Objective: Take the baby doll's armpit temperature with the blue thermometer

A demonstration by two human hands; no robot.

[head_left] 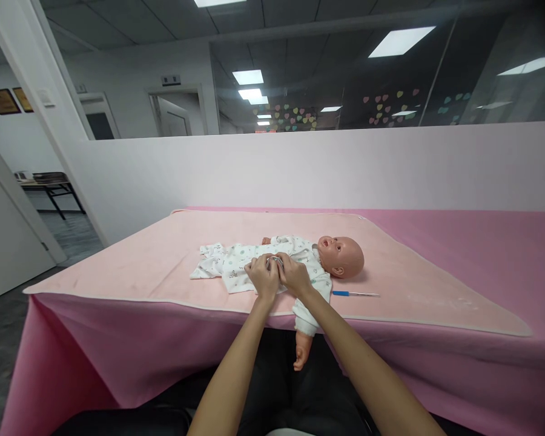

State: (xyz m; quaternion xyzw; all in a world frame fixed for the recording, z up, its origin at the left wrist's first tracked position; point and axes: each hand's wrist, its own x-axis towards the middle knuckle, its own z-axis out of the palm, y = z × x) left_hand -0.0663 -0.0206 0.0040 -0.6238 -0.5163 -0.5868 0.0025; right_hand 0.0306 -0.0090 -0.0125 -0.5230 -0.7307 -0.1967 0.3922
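Note:
A baby doll (345, 254) lies on its back with its head to the right, dressed in a white printed outfit (240, 263). Over its belly my left hand (263, 277) and my right hand (295, 275) meet, fingers bent and closed. Between the fingertips shows a small greyish-white curved thing (275, 260), too small to name; whether it is part of the clothing I cannot tell. One doll arm (303, 348) hangs over the table's front edge beneath my right forearm. A thin tool with a blue handle (340, 293) and metal shaft lies beside the doll's shoulder.
A light peach mat (131, 254) covers much of the table, over a pink cloth (490, 254) that drapes down the front. Behind the table stands a white half wall (300, 169) with glass above. A door (9, 230) is at the left.

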